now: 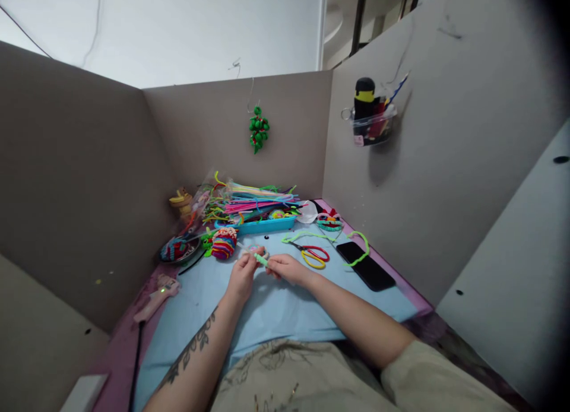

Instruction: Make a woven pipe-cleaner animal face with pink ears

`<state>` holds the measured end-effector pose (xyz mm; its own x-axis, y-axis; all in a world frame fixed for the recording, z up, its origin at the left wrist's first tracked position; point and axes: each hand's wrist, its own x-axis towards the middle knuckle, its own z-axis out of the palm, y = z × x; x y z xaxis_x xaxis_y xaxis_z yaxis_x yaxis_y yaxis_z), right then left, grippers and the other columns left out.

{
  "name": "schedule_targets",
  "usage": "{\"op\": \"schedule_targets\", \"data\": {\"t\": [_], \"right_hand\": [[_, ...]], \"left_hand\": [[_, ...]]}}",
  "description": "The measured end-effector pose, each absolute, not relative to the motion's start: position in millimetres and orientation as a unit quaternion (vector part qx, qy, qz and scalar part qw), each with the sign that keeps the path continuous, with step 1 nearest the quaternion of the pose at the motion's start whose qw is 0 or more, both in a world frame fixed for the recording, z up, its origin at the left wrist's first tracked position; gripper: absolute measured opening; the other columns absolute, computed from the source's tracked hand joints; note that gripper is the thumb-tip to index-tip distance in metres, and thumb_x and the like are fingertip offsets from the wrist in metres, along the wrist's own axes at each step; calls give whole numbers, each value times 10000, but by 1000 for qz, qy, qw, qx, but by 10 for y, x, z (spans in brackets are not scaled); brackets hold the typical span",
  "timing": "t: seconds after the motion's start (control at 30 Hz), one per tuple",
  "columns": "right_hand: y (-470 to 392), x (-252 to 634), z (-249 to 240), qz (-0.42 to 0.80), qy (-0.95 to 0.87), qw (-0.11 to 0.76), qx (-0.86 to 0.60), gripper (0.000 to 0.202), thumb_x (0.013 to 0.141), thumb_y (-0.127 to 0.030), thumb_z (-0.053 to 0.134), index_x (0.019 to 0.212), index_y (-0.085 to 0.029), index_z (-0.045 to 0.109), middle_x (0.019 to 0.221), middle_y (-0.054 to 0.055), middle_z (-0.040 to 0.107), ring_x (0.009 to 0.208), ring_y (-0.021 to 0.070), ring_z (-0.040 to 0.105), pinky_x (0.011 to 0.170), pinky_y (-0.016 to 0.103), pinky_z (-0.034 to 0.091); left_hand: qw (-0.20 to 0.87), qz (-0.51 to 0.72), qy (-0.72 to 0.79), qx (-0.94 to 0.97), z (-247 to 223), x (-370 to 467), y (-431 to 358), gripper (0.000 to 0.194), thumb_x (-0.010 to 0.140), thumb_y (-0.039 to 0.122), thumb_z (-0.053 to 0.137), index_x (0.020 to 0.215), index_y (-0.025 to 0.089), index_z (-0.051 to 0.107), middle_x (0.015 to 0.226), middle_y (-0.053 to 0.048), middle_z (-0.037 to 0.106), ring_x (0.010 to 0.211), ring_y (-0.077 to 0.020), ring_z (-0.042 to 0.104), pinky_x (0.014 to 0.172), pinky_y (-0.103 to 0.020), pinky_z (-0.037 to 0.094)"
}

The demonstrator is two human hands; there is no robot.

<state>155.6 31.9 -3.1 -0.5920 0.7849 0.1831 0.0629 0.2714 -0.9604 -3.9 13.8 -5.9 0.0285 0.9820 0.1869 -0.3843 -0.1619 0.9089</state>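
Near the middle of the blue cloth, my left hand (246, 272) and my right hand (285, 267) meet around a short light-green fuzzy piece (261, 260). The fingers of both hands are pinched on it, one hand at each end. Just behind my fingers lies a small pale ring-like item, partly hidden. Scissors (312, 256) with red and yellow handles rest to the right of my right hand. A striped multicoloured ball (224, 243) sits to the left, beyond my left hand. A long light-green fuzzy strand (367, 246) curves across a black phone (366, 266).
A blue tray (267, 225) heaped with colourful pipe cleaners stands at the back. Far left are a bowl (192, 250) and a pink glue gun (157, 298) with a cable. Grey panels (285, 127) enclose the table, with a clear holder (374, 127) on the right one.
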Motion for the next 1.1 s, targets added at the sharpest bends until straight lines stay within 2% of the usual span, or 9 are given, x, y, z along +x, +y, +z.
{"op": "schedule_targets", "data": {"t": [0.17,0.43,0.57,0.67,0.77,0.93,1.1], "right_hand": [[301,1536,-17,522,-726,343,-287,401,819,-500,446,682,-144,571,518,-35,453,484,82,412,494,208,321],[256,1493,-32,415,-773,348,-329,340,870,-390,402,721,-156,600,547,-36,474,527,89,436,512,196,317],[255,1458,-37,282,-819,340,-367,289,867,-292,425,684,-165,609,617,-12,559,600,104,495,563,201,325],[245,1418,-51,163,-839,325,-404,255,859,-288,458,698,-174,619,689,16,613,650,123,521,588,214,323],[217,1378,-52,97,-846,311,-422,229,863,-299,463,760,-183,631,758,42,644,688,137,541,607,222,326],[212,1393,-37,142,-827,334,-429,257,873,-309,435,762,-183,629,730,33,638,667,133,541,588,213,328],[286,1476,-102,262,-793,366,-411,219,846,-327,468,871,-181,630,593,-25,568,540,104,483,517,192,312]], "left_hand": [[526,621,348,465,-60,-48,145,341,660,390,699,882,131,700,971,-113,684,947,-236,600,896,-361,406],[478,649,369,462,-38,-41,141,235,646,351,709,700,125,672,753,-46,676,758,-169,599,778,-296,433],[450,654,388,468,-17,-13,122,224,672,345,684,685,124,651,700,-24,649,702,-142,576,735,-266,426],[430,663,403,462,-12,10,104,224,673,348,677,662,129,632,665,-6,629,667,-123,558,707,-244,418],[400,676,422,453,-23,30,91,232,675,351,671,636,131,607,628,7,606,631,-112,539,672,-229,414],[425,684,408,431,-51,30,126,243,691,373,656,673,136,600,667,-1,612,659,-123,562,681,-241,438],[469,716,388,341,-37,-68,199,256,681,393,665,777,164,603,901,-48,652,822,-163,612,758,-283,472]]}}
